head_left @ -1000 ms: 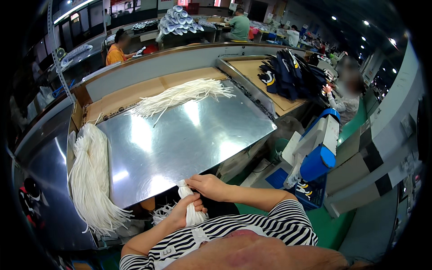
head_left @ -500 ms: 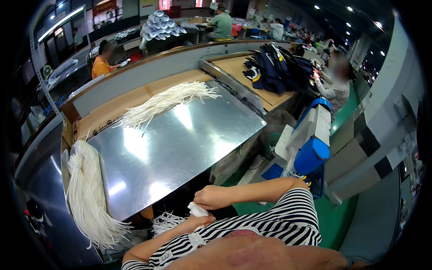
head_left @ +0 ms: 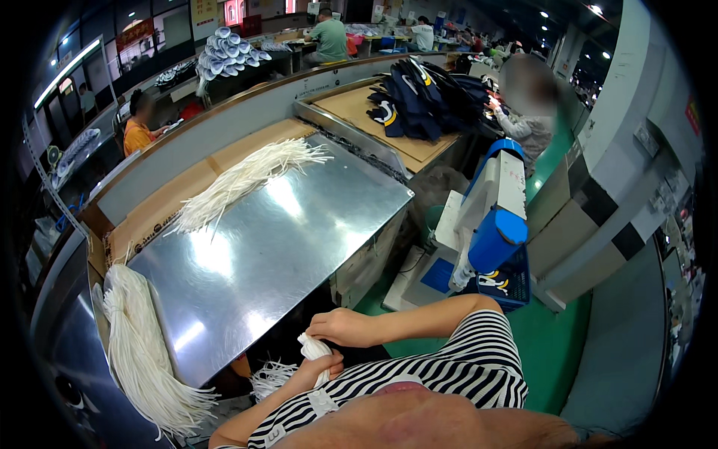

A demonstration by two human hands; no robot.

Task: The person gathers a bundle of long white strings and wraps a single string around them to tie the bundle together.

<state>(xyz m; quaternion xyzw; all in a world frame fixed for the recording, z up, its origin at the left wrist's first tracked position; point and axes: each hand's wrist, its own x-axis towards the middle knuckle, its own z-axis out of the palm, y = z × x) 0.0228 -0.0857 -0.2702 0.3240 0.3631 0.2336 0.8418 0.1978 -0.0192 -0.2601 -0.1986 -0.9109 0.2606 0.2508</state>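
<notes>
Close to my body, my left hand (head_left: 324, 366) is wrapped round a bundle of white cords (head_left: 313, 347). The bundle's folded end sticks up out of my grip, and loose cord ends (head_left: 272, 379) hang beside my left forearm. My right hand (head_left: 340, 328) is closed, its fingers curled against the bundle's upper end; whatever they pinch is hidden. On the metal table (head_left: 247, 277) ahead, a loose pile of white cords (head_left: 243, 179) lies along the far side. A larger tied hank of white cords (head_left: 138, 337) droops over the table's left end.
Dark blue cut pieces (head_left: 430, 101) are heaped on a board-topped table beyond, where a person (head_left: 527, 112) works. A blue and white machine (head_left: 501, 209) stands at right beside a blue basket (head_left: 516, 292). A low partition (head_left: 179, 168) runs behind the metal table.
The whole view has shifted, so the table and cords appear further left. My right fingers have moved slightly off the bundle's top, showing more of its folded end. My left hand keeps its grip.
</notes>
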